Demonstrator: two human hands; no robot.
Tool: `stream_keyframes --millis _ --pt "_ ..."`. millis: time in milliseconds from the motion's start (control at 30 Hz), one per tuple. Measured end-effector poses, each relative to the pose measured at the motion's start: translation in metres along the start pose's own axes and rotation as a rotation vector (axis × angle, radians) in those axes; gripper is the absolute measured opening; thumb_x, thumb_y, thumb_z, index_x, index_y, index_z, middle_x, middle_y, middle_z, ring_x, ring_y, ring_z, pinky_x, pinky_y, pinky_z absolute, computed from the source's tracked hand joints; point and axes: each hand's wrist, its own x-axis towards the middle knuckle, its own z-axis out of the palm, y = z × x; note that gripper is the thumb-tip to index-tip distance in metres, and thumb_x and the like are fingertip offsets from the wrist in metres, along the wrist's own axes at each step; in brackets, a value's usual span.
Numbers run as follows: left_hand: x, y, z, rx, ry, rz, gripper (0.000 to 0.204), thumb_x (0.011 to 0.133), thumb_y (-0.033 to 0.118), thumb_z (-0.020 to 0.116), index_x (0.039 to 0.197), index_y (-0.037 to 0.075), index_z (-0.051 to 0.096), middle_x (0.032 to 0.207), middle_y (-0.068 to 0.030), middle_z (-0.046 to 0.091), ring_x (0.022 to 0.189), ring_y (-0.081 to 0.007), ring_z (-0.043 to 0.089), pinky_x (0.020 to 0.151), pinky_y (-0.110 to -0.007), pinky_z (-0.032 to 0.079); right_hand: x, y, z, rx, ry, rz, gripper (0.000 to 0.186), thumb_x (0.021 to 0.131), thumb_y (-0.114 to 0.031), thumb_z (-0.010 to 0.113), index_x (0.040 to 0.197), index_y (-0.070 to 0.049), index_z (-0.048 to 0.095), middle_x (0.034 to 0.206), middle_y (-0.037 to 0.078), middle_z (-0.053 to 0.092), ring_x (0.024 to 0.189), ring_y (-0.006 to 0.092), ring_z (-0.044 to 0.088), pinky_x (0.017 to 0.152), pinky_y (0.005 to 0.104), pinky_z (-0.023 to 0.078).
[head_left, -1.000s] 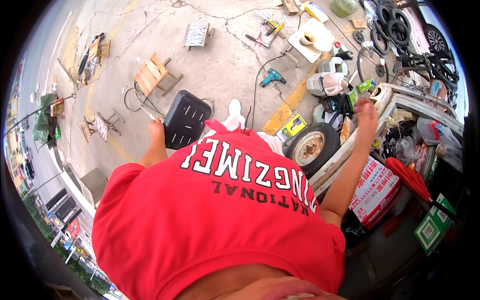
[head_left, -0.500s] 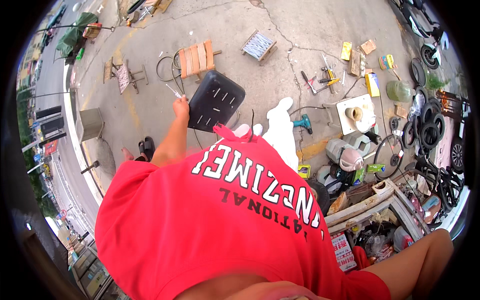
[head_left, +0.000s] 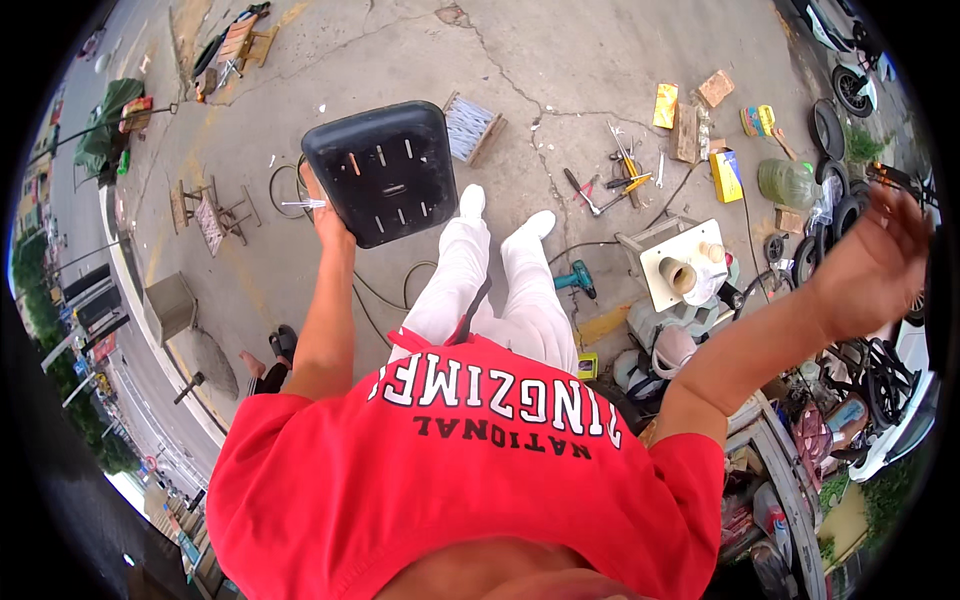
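My left hand (head_left: pixel 331 226) grips the left edge of a black plastic tray-like panel (head_left: pixel 418 178) with rounded corners and several slots. Thin white strips (head_left: pixel 303 204) stick out between that hand's fingers; their kind is too small to make out. The panel is held up in front of my legs, its slotted face toward me. Off to the right, my right hand (head_left: pixel 870 268) is raised, its fingers stretched and somewhat blurred, with nothing seen in it. Beneath that arm are a white-topped stool (head_left: pixel 664 285) and a heap of odds and ends.
Pliers (head_left: pixel 590 195) and other tools lie on the concrete, near a teal cordless drill (head_left: pixel 577 280). A slatted stool (head_left: pixel 474 128) stands behind the panel. Tyres (head_left: pixel 826 128) and a green-tinted plastic jug (head_left: pixel 787 183) are at the right. A hose (head_left: pixel 405 290) runs along the ground.
My left hand has brought the black panel up, and it looks larger and more upright. My right arm has swung from the lower right corner up and forward. Both my legs now show.
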Motion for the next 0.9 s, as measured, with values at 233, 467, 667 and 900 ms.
stream_keyframes --millis 233,467,667,900 --pt "0.071 -0.138 0.100 -0.399 -0.530 -0.596 0.031 0.089 0.034 0.045 0.108 0.011 0.054 0.086 -0.0048 0.061 0.078 -0.0207 0.057 0.076 -0.037 0.046 -0.361 0.349 -0.065 -0.427 -0.059 1.474 0.028 0.087 -0.021 0.051 0.104 0.001 0.056 0.085 0.008 0.062 0.079 0.0137 0.060 0.063 0.0257 0.047" --pt "0.056 -0.257 0.141 -0.600 -0.922 -0.932 0.043 0.097 0.033 0.018 0.108 0.003 0.047 0.051 0.0013 0.035 0.039 -0.0104 0.033 0.043 -0.024 0.031 -0.558 0.477 -0.087 -0.906 -0.699 1.423 0.029 0.076 -0.025 0.052 0.090 -0.003 0.064 0.090 0.018 0.062 0.085 0.0363 0.058 0.075 0.0432 0.045" --pt "0.067 -0.341 0.154 -0.582 -1.018 -1.076 0.046 0.096 0.038 0.012 0.113 0.007 0.041 0.054 0.0012 0.038 0.039 -0.0116 0.036 0.046 -0.025 0.034 -0.581 0.604 -0.081 -0.154 0.587 1.751 0.031 0.078 -0.012 0.055 0.108 -0.004 0.052 0.079 0.011 0.059 0.067 0.0227 0.057 0.061 0.0363 0.050" --pt "0.102 -0.355 0.166 -0.566 -1.034 -1.032 0.046 0.096 0.038 0.008 0.118 0.005 0.032 0.057 -0.0007 0.041 0.041 -0.0146 0.040 0.048 -0.026 0.035 -0.572 0.713 -0.090 0.269 1.509 1.675 0.030 0.086 -0.033 0.054 0.085 -0.004 0.046 0.067 0.010 0.050 0.057 0.0203 0.050 0.054 0.0321 0.046"
